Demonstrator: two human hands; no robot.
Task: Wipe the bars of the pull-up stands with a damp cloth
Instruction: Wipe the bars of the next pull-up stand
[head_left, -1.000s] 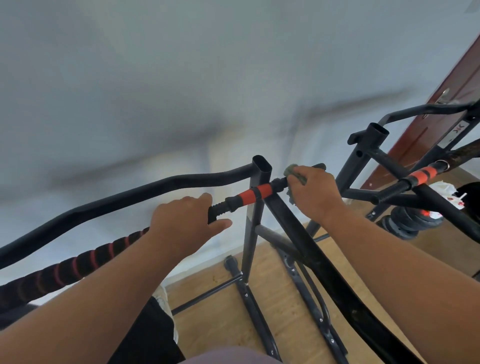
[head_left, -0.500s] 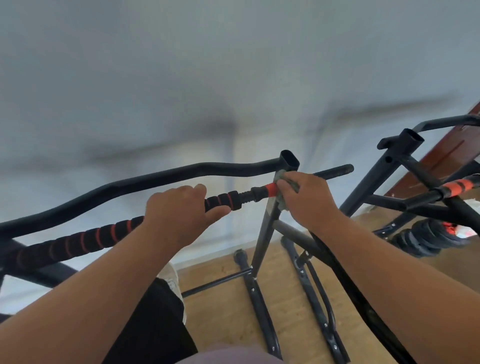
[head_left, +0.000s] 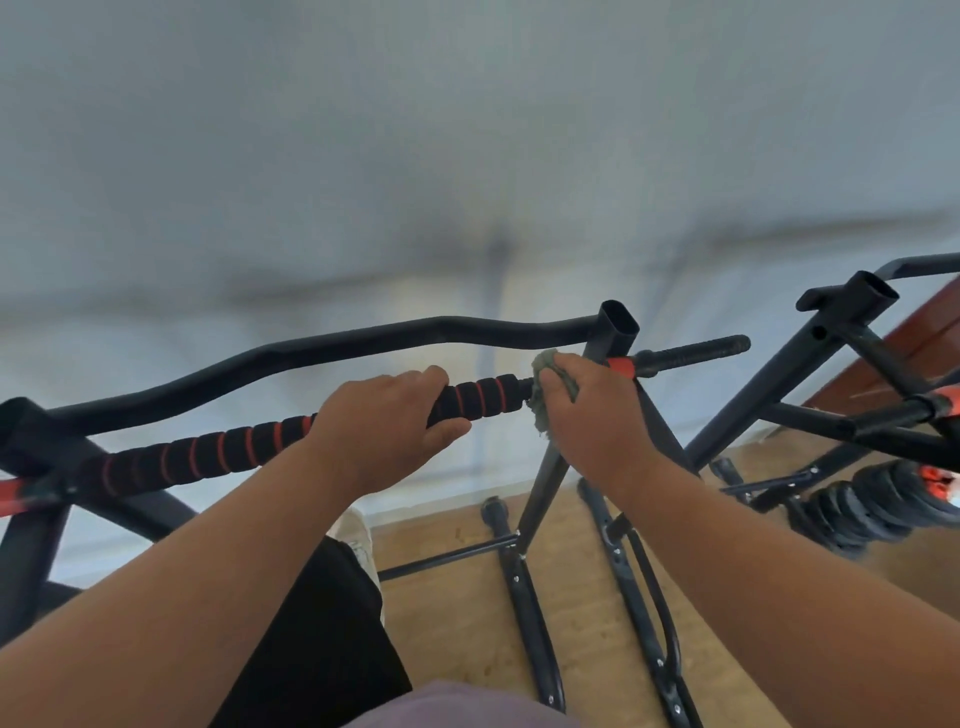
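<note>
Right hand (head_left: 592, 415) slid the cloth (head_left: 553, 395) leftward along the padded bar (head_left: 218, 447) — now bunched in its clamped grip just beside the foam's end. Left hand (head_left: 384, 421) grips the foam, close by.

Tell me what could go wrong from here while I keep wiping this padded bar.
1. The cloth in the right hand is nearly against the left hand gripping the padded bar; wiping further left may bump it unless that hand moves.
2. A loose cloth end hangs below the bar and could snag on the upright post.
3. The second stand sits close on the right; a wide elbow swing might hit it.
</note>
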